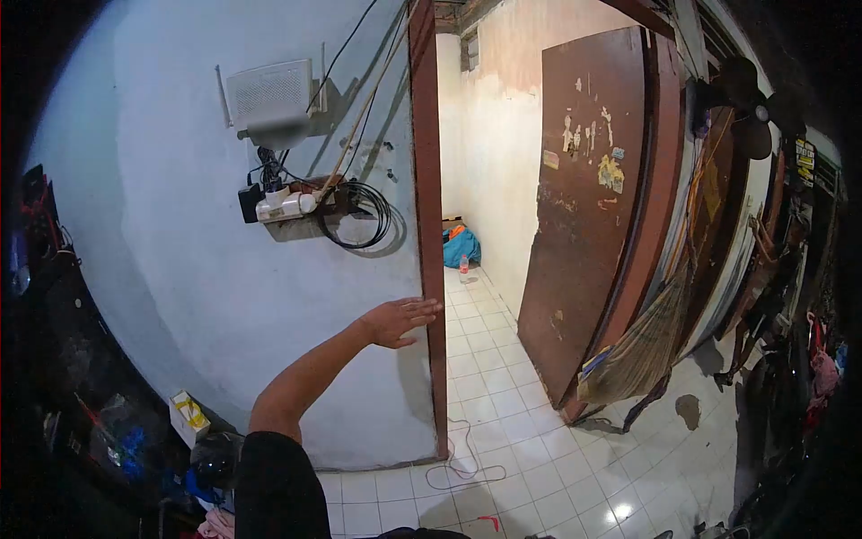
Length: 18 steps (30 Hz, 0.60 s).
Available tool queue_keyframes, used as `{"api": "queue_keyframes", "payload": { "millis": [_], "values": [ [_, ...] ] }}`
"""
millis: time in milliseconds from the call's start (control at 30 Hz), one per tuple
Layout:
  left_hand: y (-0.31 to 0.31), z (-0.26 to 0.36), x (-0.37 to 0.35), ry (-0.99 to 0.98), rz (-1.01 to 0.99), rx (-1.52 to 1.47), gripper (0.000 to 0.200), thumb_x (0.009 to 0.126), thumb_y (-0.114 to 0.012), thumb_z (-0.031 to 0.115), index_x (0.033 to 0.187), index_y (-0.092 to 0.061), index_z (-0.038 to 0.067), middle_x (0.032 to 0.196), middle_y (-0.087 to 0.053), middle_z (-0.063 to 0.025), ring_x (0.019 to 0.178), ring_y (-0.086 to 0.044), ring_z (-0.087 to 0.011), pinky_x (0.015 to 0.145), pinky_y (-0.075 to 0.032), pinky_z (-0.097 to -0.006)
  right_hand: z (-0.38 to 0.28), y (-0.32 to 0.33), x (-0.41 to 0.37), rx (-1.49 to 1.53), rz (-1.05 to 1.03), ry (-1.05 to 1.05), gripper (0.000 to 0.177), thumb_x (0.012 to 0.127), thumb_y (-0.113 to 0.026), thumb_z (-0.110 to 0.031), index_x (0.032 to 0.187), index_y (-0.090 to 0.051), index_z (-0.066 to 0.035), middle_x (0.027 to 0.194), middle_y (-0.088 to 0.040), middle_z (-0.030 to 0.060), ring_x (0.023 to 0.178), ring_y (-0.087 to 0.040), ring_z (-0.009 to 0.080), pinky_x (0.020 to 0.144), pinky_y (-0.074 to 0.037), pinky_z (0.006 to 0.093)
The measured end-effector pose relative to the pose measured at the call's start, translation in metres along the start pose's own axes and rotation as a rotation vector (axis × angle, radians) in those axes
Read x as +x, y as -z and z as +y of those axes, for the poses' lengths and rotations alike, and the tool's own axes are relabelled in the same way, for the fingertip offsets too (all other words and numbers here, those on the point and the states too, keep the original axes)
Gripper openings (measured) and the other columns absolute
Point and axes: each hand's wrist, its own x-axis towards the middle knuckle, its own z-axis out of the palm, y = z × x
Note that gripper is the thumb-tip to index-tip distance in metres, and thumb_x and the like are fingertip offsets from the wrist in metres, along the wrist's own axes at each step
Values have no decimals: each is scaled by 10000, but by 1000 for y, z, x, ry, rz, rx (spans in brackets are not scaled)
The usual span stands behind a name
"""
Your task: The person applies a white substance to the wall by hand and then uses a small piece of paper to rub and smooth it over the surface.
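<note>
My left hand [401, 322] reaches out at the middle of the view, its fingers stretched toward the brown door frame [435, 386] at the edge of the white wall [224, 314]. The fingertips overlap the frame; whether they touch it I cannot tell. Nothing is held in it. A black sleeve covers the upper arm. Above the hand, a coil of black cable [382, 216] hangs on the wall beside a white power strip [285, 207], below a white router [269, 90]. My right hand is not in view.
Beyond the doorway a brown door [584, 207] stands open, with a blue bag [461, 247] and a bottle [463, 269] behind. A broom [637, 359] leans at the right, under a black fan [752, 110]. A thin cable [467, 473] lies on the tiled floor [530, 449].
</note>
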Motion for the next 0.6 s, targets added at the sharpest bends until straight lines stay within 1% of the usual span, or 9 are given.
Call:
{"api": "queue_keyframes", "payload": {
  "millis": [67, 133, 200, 233, 267, 333, 400, 533, 600],
  "values": [
    [19, -4, -6, 21, 101, 138, 626, 873, -593, 267, 1421, -396, 38, 1562, -279, -131, 1448, -268, -261, 1195, -233, -412, -7, -49, 37, 1066, -232, -386, 455, 838, -677, -502, 781, -665, -50, 571, -528, 26, 533, -480, 164, 497, -376, 359],
    [33, -22, -20, 77, 81, 264, 591, 862, -583, 245, 1400, -426, 57, 1553, -291, -132, 1442, -275, -292, 1184, -243, -444, -41, -56, 88, 413, -57, -162, 439, 608, -918, -308, 625, -559, -56, 593, -597, 37, 494, -515, 131, 448, -426, 339],
    [59, -38, -41, 148, 67, 384, 600, 856, -577, 247, 1416, -426, 93, 1548, -302, -129, 1441, -276, -306, 1169, -253, -463, -146, -49, 110, 588, -208, -223, 382, 668, -897, -207, 662, -546, -55, 604, -556, 6, 521, -473, 108, 472, -407, 313],
    [69, -47, -50, 247, -7, 455, 637, 836, -589, 254, 1433, -415, 119, 1560, -287, -122, 1444, -275, -293, 1171, -249, -444, -219, -26, 114, 628, -237, -101, 376, 686, -885, -230, 661, -558, -47, 632, -541, 8, 560, -467, 106, 512, -417, 308],
    [78, -61, -61, 240, 50, 485, 673, 814, -598, 260, 1445, -400, 137, 1574, -265, -113, 1445, -279, -264, 1175, -240, -430, -284, -4, 121, 670, -261, 24, 374, 705, -874, -254, 660, -571, -39, 661, -526, 9, 598, -461, 103, 552, -426, 303],
    [101, -79, -71, 198, -32, 563, 701, 795, -614, 261, 1450, -392, 146, 1581, -256, -104, 1443, -287, -241, 1180, -231, -417, -352, -7, 161, 500, -251, 289, 358, 741, -862, -228, 676, -550, -65, 653, -519, -10, 613, -460, 102, 572, -421, 298],
    [101, -93, -76, 156, -54, 550, 682, 818, -586, 291, 1458, -383, 172, 1584, -259, -76, 1444, -285, -221, 1185, -221, -416, -459, 31, 178, 559, -305, 449, 393, 751, -859, -269, 691, -530, -61, 658, -527, -1, 624, -462, 96, 591, -421, 292],
    [87, -107, -82, 169, -50, 661, 627, 874, -495, 352, 1475, -357, 239, 1585, -268, -14, 1444, -286, -170, 1193, -206, -412, -584, 29, 231, 660, -261, 734, 365, 757, -857, -239, 723, -535, -70, 671, -520, -4, 646, -467, 93, 615, -420, 278],
    [83, -109, -86, 173, -56, 780, 590, 903, -423, 380, 1480, -341, 286, 1583, -271, 27, 1434, -295, -118, 1201, -180, -412, -641, 24, 242, 695, -199, 722, 364, 746, -864, -217, 732, -533, -66, 686, -522, -4, 684, -478, 106, 648, -426, 285]
  ]
}}
